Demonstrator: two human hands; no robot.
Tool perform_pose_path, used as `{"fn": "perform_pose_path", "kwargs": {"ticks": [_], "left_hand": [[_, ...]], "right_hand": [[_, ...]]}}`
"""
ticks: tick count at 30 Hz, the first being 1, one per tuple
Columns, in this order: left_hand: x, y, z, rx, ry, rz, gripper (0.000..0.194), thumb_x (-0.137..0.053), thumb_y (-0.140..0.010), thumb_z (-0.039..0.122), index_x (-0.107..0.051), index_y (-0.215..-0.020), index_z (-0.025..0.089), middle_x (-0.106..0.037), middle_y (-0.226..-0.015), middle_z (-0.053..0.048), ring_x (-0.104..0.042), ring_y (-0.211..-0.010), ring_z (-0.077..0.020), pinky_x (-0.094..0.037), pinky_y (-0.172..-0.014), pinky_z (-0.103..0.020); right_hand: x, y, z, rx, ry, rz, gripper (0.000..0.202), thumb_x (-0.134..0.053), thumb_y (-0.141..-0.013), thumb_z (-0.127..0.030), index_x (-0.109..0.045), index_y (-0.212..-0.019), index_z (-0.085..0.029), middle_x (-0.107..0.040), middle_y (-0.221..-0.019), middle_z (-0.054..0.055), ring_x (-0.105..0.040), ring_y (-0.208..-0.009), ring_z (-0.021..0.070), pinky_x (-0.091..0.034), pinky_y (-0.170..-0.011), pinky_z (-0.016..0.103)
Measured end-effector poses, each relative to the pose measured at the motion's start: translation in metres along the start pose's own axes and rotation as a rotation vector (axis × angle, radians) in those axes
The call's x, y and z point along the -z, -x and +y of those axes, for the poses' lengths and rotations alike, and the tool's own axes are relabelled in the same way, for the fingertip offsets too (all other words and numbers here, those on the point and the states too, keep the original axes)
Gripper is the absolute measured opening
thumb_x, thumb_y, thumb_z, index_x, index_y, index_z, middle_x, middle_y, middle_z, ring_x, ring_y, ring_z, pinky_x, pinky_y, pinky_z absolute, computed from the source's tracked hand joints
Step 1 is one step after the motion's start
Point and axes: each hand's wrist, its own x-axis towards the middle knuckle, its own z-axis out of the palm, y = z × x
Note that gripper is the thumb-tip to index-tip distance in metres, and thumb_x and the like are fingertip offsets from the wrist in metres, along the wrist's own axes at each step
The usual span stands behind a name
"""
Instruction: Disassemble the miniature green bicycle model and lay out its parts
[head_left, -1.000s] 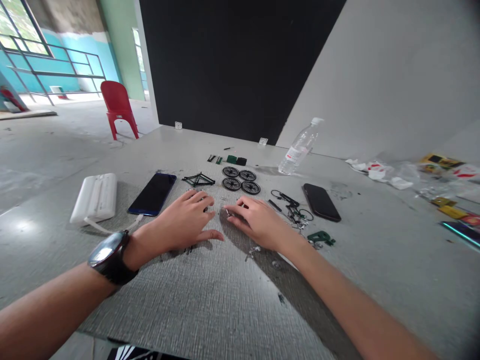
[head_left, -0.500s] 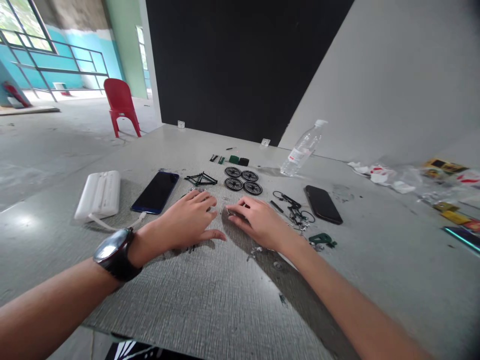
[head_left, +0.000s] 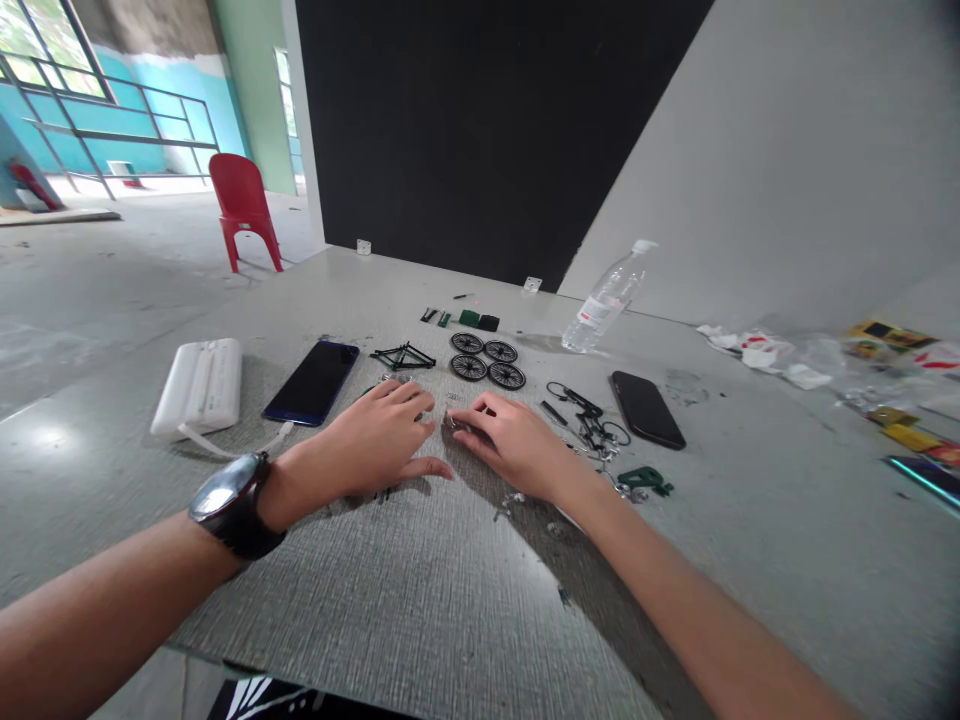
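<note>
Apart on a gray table (head_left: 420, 600), left hand (head_left: 382, 435) spreads its fingers low while right hand (head_left: 517, 440) holds a small part, hard to make out, at its fingertips; four spoked wheels (head_left: 487, 360) lie beyond and between them, near a miniature bicycle frame (head_left: 403, 357).

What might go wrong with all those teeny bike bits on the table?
The tiny shiny piece at the right hand's fingertips might slip and be hard to find. That arm could brush the loose silver bits lying beside it. And the watch is right by the white cable, so it might snag and tug the blue-edged phone.
</note>
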Motion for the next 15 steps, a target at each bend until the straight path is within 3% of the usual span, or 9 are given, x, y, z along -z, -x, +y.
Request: {"fn": "perform_pose_path", "kwargs": {"ticks": [15], "left_hand": [[0.0010,-0.0008,0.0010,0.002,-0.006,-0.014,0.065,-0.039,-0.096,0.069,-0.069,-0.111,0.014,-0.063,-0.117,-0.013,-0.053,-0.116,-0.0297,-0.043,-0.100,-0.044]], "right_hand": [[0.0006,-0.0017,-0.0022,-0.008,-0.001,-0.016,0.040,-0.042,-0.103,-0.041,-0.065,-0.130,-0.023,-0.064,-0.107,0.011,-0.060,-0.092,0.0224,-0.047,-0.083,0.037]]}}
